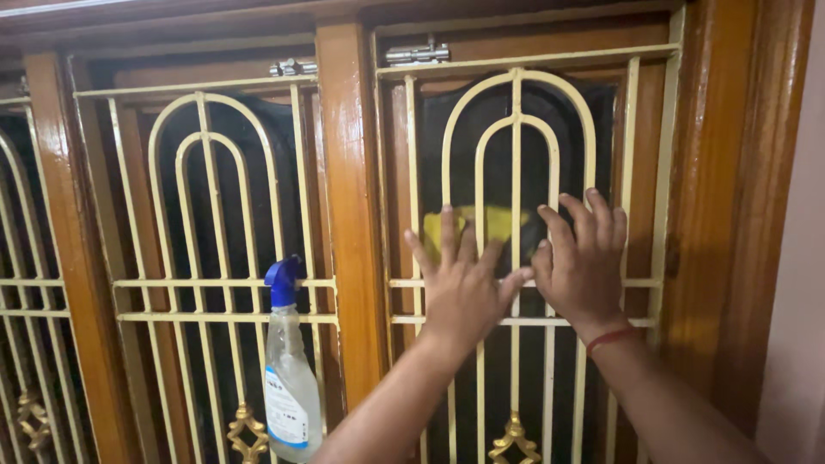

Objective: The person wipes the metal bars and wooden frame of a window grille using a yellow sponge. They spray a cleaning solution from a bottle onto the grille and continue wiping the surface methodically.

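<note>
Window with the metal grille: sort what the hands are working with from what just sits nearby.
In use:
- yellow cloth behind the grille bars, at the fingertips
- left hand and right hand, both spread against the right grille

Just there:
- spray bottle with a blue nozzle, at the left grille, untouched
- door bolts along the top frame
- wooden frame

Both hands reach through the cream window grille [516,172]: left hand [464,288] and right hand [582,262] press a yellow cloth [494,222] against dark glass; a spray bottle [290,378] hangs nearby.
</note>
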